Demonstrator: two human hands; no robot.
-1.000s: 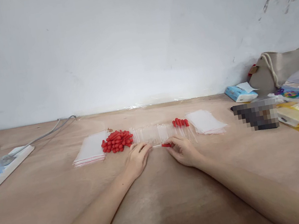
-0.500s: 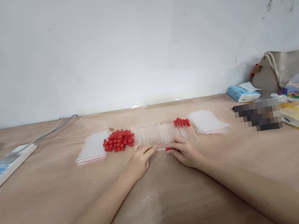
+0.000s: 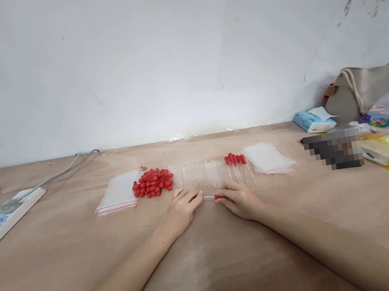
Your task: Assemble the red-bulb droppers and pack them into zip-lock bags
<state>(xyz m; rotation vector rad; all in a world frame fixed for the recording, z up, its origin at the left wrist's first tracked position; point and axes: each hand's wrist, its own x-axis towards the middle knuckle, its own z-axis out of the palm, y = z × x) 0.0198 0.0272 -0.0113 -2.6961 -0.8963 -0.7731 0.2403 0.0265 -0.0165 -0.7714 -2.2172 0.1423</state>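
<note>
Wood-toned tabletop (image 3: 86,255) runs to a pale wall (image 3: 127,62) at the far side. A clear tube (image 3: 209,197) lies crosswise between the hands, on the near side of the tube row (image 3: 190,176). The left hand (image 3: 184,208) appears to pinch its left end; fingers of the right hand (image 3: 239,199) pinch a red bulb (image 3: 217,196) at its right end. Seating depth cannot be told. Risks, as judged: misaligned force could bend or crack the tube; a loose pinch could let the bulb slip. Pose: forearms converge from the near corners, palms lowered, fingers curled.
</note>
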